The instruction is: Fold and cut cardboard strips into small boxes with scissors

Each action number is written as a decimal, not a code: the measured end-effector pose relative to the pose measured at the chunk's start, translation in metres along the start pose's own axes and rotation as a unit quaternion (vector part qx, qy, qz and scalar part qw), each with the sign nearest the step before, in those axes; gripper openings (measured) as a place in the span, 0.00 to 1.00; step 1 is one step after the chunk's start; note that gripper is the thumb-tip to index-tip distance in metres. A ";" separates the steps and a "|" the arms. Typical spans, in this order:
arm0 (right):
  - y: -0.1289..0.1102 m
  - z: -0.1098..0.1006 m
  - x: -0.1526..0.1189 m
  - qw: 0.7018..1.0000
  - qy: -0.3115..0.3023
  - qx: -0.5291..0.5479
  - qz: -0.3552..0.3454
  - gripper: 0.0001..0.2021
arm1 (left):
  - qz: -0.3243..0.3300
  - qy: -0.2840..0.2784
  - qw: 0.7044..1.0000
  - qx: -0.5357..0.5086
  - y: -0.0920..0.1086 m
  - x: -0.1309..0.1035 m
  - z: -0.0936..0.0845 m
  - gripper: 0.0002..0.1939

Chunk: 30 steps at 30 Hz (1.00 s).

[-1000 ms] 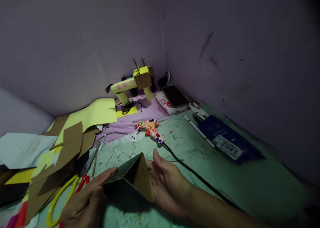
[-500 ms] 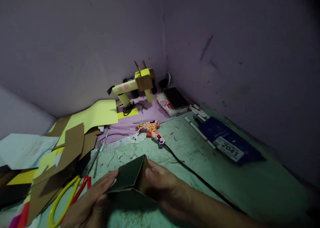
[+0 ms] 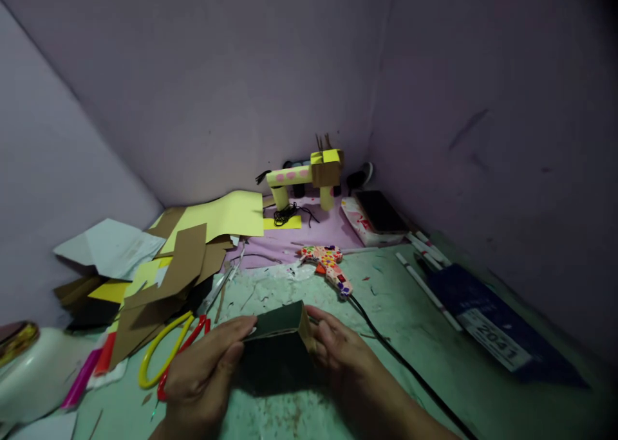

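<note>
Folded dark card piece (image 3: 280, 327), pressed flatter than a second ago, is gripped low over the green tabletop (image 3: 434, 356) between left hand (image 3: 205, 379) and right hand (image 3: 345, 350) fingers, beside scissors (image 3: 168, 353), fold judged nearly closed

I see a green table (image 3: 463, 363) with little paper scraps on it. To the left of my hands lie yellow and red scissors (image 3: 168, 350) and a pile of brown and yellow card (image 3: 188, 253). Just past my hands lies a spotty glue gun (image 3: 327, 266), and its black cord (image 3: 410, 375) runs by my right hand. Far to the right lie white pens (image 3: 425, 266) and a dark blue folder (image 3: 502, 337). A pink sheet (image 3: 313, 234) lies farther back.
</note>
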State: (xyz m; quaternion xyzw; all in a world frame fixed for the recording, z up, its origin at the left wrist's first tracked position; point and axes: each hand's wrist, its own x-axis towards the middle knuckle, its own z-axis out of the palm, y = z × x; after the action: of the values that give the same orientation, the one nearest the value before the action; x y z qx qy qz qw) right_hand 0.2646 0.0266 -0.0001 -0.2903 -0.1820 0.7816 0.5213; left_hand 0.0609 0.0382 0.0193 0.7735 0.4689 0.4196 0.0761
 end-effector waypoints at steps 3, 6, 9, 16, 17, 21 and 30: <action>0.000 -0.003 0.003 1.000 -0.009 -0.021 0.015 0.23 | -0.024 -0.012 0.999 -0.035 -0.002 0.001 0.000 0.11; 0.002 -0.006 0.006 0.998 -0.007 -0.056 0.013 0.26 | -0.094 -0.033 0.990 -0.102 -0.002 -0.001 0.003 0.13; 0.004 -0.008 0.007 0.996 -0.005 -0.088 0.006 0.26 | -0.189 -0.046 0.962 -0.191 0.002 -0.004 0.007 0.17; 0.008 -0.012 0.008 0.995 0.004 -0.101 0.011 0.35 | -0.265 -0.060 0.858 -0.436 0.006 -0.002 0.009 0.27; 0.009 -0.014 0.008 0.994 -0.003 -0.105 0.015 0.35 | -0.274 -0.055 0.854 -0.440 0.005 0.000 0.009 0.26; 0.013 -0.021 0.008 0.992 -0.018 -0.120 0.014 0.36 | -0.313 -0.022 0.901 -0.299 0.001 0.012 0.007 0.21; 0.010 -0.020 0.008 0.983 -0.014 -0.170 0.070 0.36 | -0.297 0.064 0.940 -0.157 -0.008 0.023 0.021 0.15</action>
State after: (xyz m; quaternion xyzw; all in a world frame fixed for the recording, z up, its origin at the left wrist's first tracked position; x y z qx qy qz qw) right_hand 0.2680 0.0302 -0.0235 -0.3762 -0.2985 0.7778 0.4056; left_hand 0.0754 0.0670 0.0149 0.5486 0.6094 0.4946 0.2882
